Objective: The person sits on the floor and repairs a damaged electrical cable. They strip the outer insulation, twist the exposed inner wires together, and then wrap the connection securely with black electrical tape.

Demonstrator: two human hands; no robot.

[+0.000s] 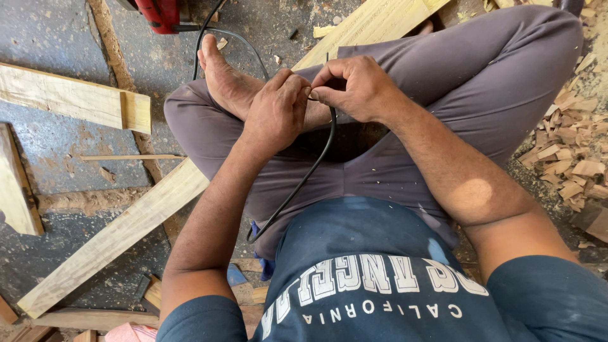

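I sit cross-legged on the floor, and both hands meet over my lap. My left hand (277,109) is closed around a black cable (303,180), which hangs down across my grey trousers toward my blue shirt. My right hand (352,85) pinches the upper end of the same cable between thumb and fingertips, touching the left hand. What exactly sits at the cable's end is hidden by the fingers. A second stretch of black cable (209,31) runs past my bare foot (227,79) toward a red power tool (158,14) at the top edge.
Pale wooden planks lie around me: a long one (120,234) diagonally under my left knee, a short one (73,98) at the left, another (373,22) at the top. A heap of wood chips (570,158) covers the right. The floor is dusty grey concrete (57,158).
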